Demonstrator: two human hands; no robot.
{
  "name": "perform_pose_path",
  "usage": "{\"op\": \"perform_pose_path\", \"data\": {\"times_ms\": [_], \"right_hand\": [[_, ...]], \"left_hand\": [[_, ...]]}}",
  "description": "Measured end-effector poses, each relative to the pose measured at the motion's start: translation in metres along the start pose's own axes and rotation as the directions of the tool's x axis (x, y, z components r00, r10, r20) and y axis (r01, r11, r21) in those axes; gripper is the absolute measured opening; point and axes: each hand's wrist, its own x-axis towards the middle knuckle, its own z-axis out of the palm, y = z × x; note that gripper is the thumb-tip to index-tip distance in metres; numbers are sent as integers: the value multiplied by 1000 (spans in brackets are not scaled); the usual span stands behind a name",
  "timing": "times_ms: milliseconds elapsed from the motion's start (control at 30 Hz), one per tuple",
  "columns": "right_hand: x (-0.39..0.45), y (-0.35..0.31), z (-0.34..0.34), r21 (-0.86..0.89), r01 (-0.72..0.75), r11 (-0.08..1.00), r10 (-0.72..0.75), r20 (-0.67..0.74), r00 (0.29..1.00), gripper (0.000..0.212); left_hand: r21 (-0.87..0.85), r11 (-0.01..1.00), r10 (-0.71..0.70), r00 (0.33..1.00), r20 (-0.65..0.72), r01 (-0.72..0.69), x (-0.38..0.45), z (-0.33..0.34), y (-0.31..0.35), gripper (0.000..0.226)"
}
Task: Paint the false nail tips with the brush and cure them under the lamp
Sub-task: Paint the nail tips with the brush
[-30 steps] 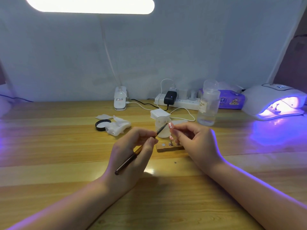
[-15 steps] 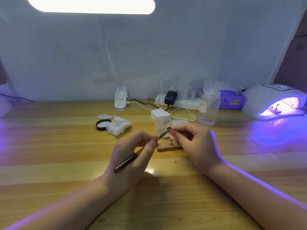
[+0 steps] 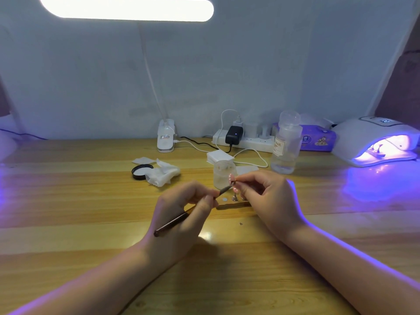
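My left hand (image 3: 181,214) grips a dark thin brush (image 3: 175,221) like a pen, its tip pointing up and right. The tip touches a small false nail tip (image 3: 233,182) on a little stand that my right hand (image 3: 270,201) pinches between thumb and fingers. Below them lies a small wooden holder block (image 3: 229,205) with a metal peg (image 3: 234,198) and a round disc. At the far right, the white curing lamp (image 3: 375,137) glows violet, with a small item inside its mouth.
A frosted jar (image 3: 221,175) stands just behind my hands. Crumpled wipes (image 3: 163,173) and a black lid (image 3: 142,171) lie to the left. Behind are a clear bottle (image 3: 285,144), power strip (image 3: 245,139), purple tissue pack (image 3: 318,138) and desk lamp base (image 3: 166,138).
The brush tip has shifted slightly along the nail tip, and my right hand has lowered and turned the nail a little. Nothing else moved.
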Motion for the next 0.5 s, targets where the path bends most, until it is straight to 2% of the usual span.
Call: {"op": "perform_pose_path", "data": {"times_ms": [233,400,500], "right_hand": [[1,0,0,-16,8,1000,-8,2,1000,8],[0,0,0,-38,13,999,-13,-3,1000,9],[0,-1,1,16,-13,1000,13,-2,1000,7]], "left_hand": [[-7,999,-35,997,-70,35,1,2,0,17],[-25,999,-44,999,-19,44,0,2,3,20],[-47,997,-61,998,-5,61,-1,1,3,21]]}}
